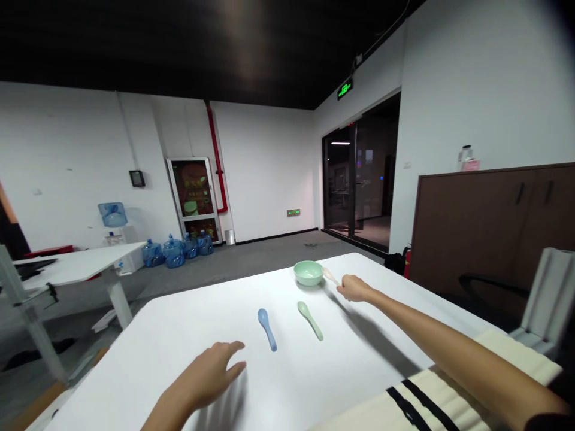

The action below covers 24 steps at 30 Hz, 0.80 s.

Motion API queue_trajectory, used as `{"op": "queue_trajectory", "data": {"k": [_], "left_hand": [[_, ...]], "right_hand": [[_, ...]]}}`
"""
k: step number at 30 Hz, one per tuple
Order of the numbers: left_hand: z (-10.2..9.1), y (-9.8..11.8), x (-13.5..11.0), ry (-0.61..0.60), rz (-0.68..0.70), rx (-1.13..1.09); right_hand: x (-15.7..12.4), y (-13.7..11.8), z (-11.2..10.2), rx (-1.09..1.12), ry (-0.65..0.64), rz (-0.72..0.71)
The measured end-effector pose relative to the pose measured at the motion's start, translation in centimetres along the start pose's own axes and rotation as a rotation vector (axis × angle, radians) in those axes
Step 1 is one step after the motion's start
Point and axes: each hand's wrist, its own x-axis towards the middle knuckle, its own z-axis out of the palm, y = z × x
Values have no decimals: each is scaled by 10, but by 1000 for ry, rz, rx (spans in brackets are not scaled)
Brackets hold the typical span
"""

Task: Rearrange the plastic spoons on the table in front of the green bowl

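Note:
My right hand (354,288) is closed around the handle of a cream spoon (330,275), whose head is beside the right rim of a light green bowl (308,273). Whether the spoon touches the bowl I cannot tell. Over the left front of the table, my left hand (218,371) holds nothing, its thumb and fingers apart. A blue spoon (268,329) lies just to the right of that hand. Between the two hands, a green spoon (310,320) rests on the tabletop in front of the bowl.
The white table (193,317) has rounded far corners. A cream cloth with black stripes (431,395) lies along its right front edge, under my right arm. Another white table (85,263) stands at the left. A brown cabinet (476,221) is on the right.

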Motion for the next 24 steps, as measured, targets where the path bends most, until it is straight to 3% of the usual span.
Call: {"op": "queue_trajectory", "data": {"k": [7, 14, 24], "left_hand": [[1, 1, -1, 5, 0, -5], [2, -1, 1, 10, 9, -14], [3, -3, 2, 3, 6, -14]], "right_hand": [[-15, 8, 21, -84, 8, 49], [-20, 10, 26, -109, -131, 62], [-17, 14, 37, -137, -121, 93]]}}
